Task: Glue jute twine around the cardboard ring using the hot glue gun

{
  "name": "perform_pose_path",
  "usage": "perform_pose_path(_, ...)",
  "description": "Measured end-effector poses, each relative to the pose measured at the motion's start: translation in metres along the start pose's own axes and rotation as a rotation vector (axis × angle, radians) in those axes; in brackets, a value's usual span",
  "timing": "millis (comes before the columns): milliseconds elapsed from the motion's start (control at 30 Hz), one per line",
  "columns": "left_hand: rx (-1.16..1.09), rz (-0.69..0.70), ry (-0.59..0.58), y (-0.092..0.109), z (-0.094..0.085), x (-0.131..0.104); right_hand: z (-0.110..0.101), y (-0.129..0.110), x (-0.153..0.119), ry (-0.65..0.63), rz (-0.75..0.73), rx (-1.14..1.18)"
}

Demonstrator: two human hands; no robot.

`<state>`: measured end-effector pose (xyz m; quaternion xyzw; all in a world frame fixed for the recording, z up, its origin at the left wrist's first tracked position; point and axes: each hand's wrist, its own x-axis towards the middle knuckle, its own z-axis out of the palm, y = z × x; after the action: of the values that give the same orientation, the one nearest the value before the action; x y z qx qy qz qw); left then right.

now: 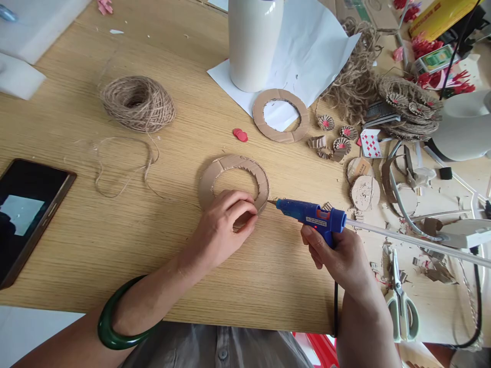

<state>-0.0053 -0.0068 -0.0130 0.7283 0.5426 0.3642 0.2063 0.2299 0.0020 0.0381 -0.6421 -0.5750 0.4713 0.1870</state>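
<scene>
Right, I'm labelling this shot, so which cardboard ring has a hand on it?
The nearer ring, beside the glue gun: the left hand is on it. The other ring lies farther off, partly on white paper, untouched.

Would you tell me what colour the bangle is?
The bangle is dark green, as the head view shows best.

Left forearm: one bangle (107,322), dark green, closed ring, thick rounded section, smooth, glossy highlights. Top (192,347): grey-brown woven fabric, creased, only the lower front in view. Placket (223,335) runs down the middle, stitched edges, slightly raised. One button (223,354) on it: round, greyish, with a rim, hole count too small to read. Left hand (226,222) and right hand (343,255) both bare, five-fingered type. Both forearms bare too, skin uncovered up to the frame edge.
</scene>
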Motion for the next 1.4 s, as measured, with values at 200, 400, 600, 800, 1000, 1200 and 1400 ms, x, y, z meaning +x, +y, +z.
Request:
perform_pose_path(200, -0.003, 0.003, 0.001, -0.0004, 0.0002, -0.0001, -0.0003, 0.0005, 0.0006, -0.007, -0.013, -0.015)
perform_pose_path(400, -0.005, 0.005, 0.005, 0.0003, 0.0, 0.001, 0.0007, 0.0022, 0.0009, 0.006, -0.005, -0.011)
perform_pose_path(600, 0.0, -0.003, 0.0, -0.0006, 0.0003, -0.0001, 0.0006, 0.004, -0.0006, -0.026, -0.01, -0.02)
perform_pose_path(800, -0.001, -0.01, 0.002, -0.0011, 0.0003, -0.0006, 0.0002, 0.0076, -0.0004, -0.005, 0.01, 0.016)
perform_pose_path(1000, -0.004, -0.004, 0.008, -0.0011, 0.0006, -0.0003, -0.0004, 0.0028, -0.0018, -0.024, -0.011, -0.021)
perform_pose_path(1200, -0.01, -0.006, 0.006, -0.0007, 0.0002, 0.0001, -0.0029, 0.0033, -0.0007, -0.048, -0.013, -0.064)
perform_pose_path(1400, -0.004, -0.005, 0.003, -0.0008, 0.0001, -0.0001, -0.0038, 0.003, -0.0008, -0.048, -0.056, -0.129)
